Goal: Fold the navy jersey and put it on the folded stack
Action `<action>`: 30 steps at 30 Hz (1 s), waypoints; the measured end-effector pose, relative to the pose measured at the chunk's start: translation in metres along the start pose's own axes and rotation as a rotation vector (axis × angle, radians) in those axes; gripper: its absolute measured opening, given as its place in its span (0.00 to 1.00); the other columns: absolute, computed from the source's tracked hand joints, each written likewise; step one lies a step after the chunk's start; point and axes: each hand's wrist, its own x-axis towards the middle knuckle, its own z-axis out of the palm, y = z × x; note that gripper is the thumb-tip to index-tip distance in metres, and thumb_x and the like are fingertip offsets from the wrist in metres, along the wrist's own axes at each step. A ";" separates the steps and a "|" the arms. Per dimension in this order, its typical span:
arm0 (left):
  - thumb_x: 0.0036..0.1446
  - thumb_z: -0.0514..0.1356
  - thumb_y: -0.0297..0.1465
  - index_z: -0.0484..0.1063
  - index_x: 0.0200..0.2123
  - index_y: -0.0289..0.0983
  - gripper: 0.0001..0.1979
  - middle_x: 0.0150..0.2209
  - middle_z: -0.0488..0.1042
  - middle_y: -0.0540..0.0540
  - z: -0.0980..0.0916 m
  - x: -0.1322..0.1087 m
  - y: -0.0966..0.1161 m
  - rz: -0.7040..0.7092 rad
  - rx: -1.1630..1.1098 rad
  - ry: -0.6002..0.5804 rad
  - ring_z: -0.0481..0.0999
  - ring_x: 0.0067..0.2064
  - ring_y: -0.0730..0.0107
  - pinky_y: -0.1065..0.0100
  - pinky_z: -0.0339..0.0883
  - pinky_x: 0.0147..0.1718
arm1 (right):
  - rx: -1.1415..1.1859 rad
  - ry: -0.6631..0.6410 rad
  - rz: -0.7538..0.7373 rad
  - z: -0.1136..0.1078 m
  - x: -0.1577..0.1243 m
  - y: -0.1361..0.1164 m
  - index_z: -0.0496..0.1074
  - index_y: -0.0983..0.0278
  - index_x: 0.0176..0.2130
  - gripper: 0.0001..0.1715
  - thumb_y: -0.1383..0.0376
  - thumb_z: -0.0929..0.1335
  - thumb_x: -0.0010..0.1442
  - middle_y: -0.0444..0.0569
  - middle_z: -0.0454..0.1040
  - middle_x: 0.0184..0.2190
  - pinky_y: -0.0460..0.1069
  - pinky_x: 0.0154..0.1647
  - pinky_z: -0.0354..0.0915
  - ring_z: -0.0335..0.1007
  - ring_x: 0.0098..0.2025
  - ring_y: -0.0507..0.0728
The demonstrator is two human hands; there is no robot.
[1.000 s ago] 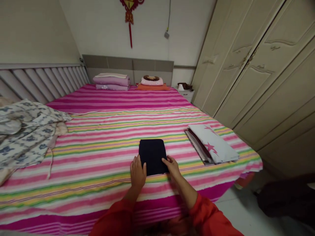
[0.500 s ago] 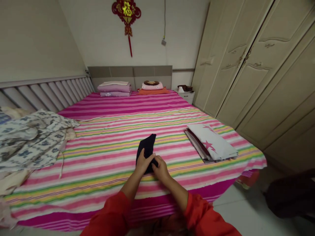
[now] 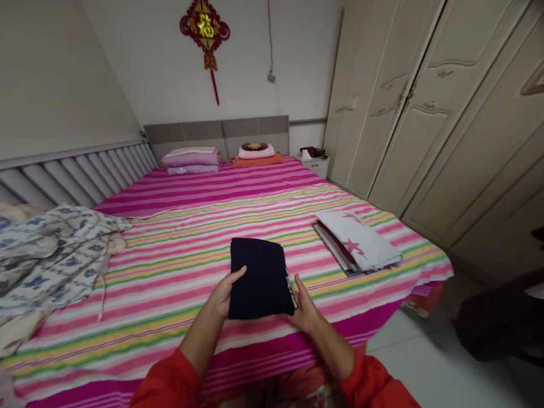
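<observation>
A dark navy folded cloth is held low over the near part of the striped bed, its broad face turned up and a pale patterned edge along its right side. My left hand grips its left edge, thumb on top and the other fingers hidden beneath. At the lower right corner, my right hand supports the cloth from below and the side, with the thumb raised off its edge.
To the right on the striped bedspread lies a folded white cloth with pink stars. Rumpled floral fabric covers the left side. Folded purple bedding and a pink pile rest by the headboard. Wardrobes stand right.
The dark cloth was narrow and bunched between my close hands; now it shows as a wide, flat rectangle. My hands have moved apart to its two sides. The view has shifted slightly.
</observation>
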 end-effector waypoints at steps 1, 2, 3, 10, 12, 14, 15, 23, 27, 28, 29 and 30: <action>0.55 0.63 0.36 0.73 0.47 0.28 0.20 0.38 0.81 0.36 0.003 -0.001 -0.004 -0.059 -0.008 -0.039 0.81 0.43 0.53 0.55 0.73 0.49 | 0.063 -0.060 0.067 -0.001 -0.006 -0.002 0.75 0.65 0.42 0.37 0.37 0.63 0.56 0.55 0.81 0.36 0.59 0.47 0.69 0.77 0.43 0.63; 0.55 0.62 0.37 0.73 0.47 0.27 0.22 0.38 0.81 0.35 0.006 0.000 -0.010 -0.096 0.000 -0.064 0.81 0.44 0.52 0.54 0.72 0.50 | 0.110 -0.090 0.101 -0.002 -0.013 -0.003 0.75 0.65 0.42 0.39 0.36 0.62 0.56 0.56 0.81 0.36 0.60 0.47 0.70 0.77 0.43 0.64; 0.55 0.62 0.38 0.73 0.47 0.27 0.22 0.39 0.81 0.35 0.008 0.003 -0.017 -0.113 0.023 -0.075 0.80 0.46 0.51 0.53 0.71 0.52 | 0.144 -0.093 0.105 -0.003 -0.020 -0.005 0.75 0.65 0.42 0.40 0.34 0.61 0.55 0.56 0.81 0.36 0.60 0.47 0.70 0.77 0.43 0.64; 0.46 0.68 0.35 0.75 0.43 0.32 0.21 0.45 0.80 0.36 0.006 0.026 -0.069 0.005 0.183 -0.084 0.77 0.51 0.49 0.52 0.66 0.58 | 0.112 0.070 0.117 -0.030 -0.060 -0.013 0.77 0.65 0.36 0.35 0.37 0.68 0.50 0.57 0.81 0.33 0.59 0.43 0.73 0.79 0.40 0.65; 0.44 0.69 0.35 0.75 0.44 0.34 0.22 0.47 0.79 0.36 0.008 0.026 -0.078 -0.014 0.179 -0.134 0.77 0.52 0.49 0.51 0.65 0.58 | 0.045 0.106 0.121 -0.040 -0.068 -0.015 0.77 0.64 0.36 0.28 0.43 0.71 0.49 0.55 0.81 0.33 0.59 0.44 0.72 0.79 0.41 0.65; 0.43 0.70 0.35 0.76 0.44 0.34 0.23 0.48 0.79 0.37 0.013 0.027 -0.083 -0.044 0.183 -0.194 0.77 0.52 0.49 0.51 0.64 0.59 | -0.017 0.118 0.110 -0.047 -0.074 -0.019 0.77 0.63 0.39 0.22 0.51 0.75 0.47 0.53 0.82 0.35 0.59 0.45 0.72 0.79 0.42 0.65; 0.42 0.70 0.35 0.76 0.44 0.33 0.24 0.47 0.79 0.36 0.015 0.029 -0.085 -0.054 0.193 -0.223 0.77 0.52 0.49 0.51 0.64 0.59 | -0.042 0.123 0.097 -0.049 -0.077 -0.023 0.77 0.62 0.41 0.22 0.56 0.76 0.46 0.51 0.82 0.35 0.59 0.45 0.72 0.79 0.42 0.64; 0.53 0.58 0.49 0.70 0.56 0.34 0.33 0.63 0.65 0.33 0.006 0.093 -0.071 0.362 0.927 0.155 0.61 0.65 0.47 0.46 0.58 0.60 | -0.305 0.247 -0.143 -0.054 -0.095 -0.116 0.75 0.63 0.43 0.32 0.67 0.79 0.35 0.46 0.81 0.32 0.47 0.35 0.71 0.78 0.32 0.55; 0.55 0.57 0.45 0.61 0.64 0.35 0.36 0.69 0.51 0.36 -0.012 0.123 -0.067 0.528 1.577 0.518 0.44 0.71 0.45 0.38 0.43 0.63 | -0.486 0.263 -0.196 -0.057 -0.103 -0.177 0.76 0.62 0.44 0.33 0.67 0.79 0.35 0.44 0.81 0.30 0.47 0.33 0.71 0.77 0.31 0.55; 0.57 0.54 0.45 0.59 0.64 0.35 0.35 0.69 0.52 0.36 -0.016 0.127 -0.069 0.524 1.721 0.560 0.45 0.70 0.45 0.38 0.43 0.63 | -0.516 0.267 -0.212 -0.058 -0.104 -0.192 0.76 0.62 0.44 0.33 0.67 0.79 0.35 0.44 0.80 0.30 0.47 0.32 0.71 0.77 0.31 0.55; 0.59 0.52 0.45 0.58 0.65 0.34 0.34 0.69 0.52 0.36 -0.020 0.131 -0.072 0.511 1.815 0.577 0.46 0.70 0.45 0.38 0.43 0.63 | -0.536 0.272 -0.229 -0.060 -0.105 -0.208 0.76 0.62 0.45 0.33 0.67 0.79 0.36 0.44 0.80 0.30 0.46 0.32 0.72 0.77 0.30 0.55; 0.60 0.50 0.45 0.57 0.66 0.34 0.34 0.69 0.52 0.37 -0.023 0.134 -0.076 0.504 1.878 0.587 0.47 0.70 0.46 0.39 0.44 0.63 | -0.548 0.279 -0.249 -0.062 -0.105 -0.223 0.76 0.62 0.45 0.33 0.67 0.79 0.36 0.44 0.80 0.30 0.46 0.31 0.72 0.77 0.29 0.55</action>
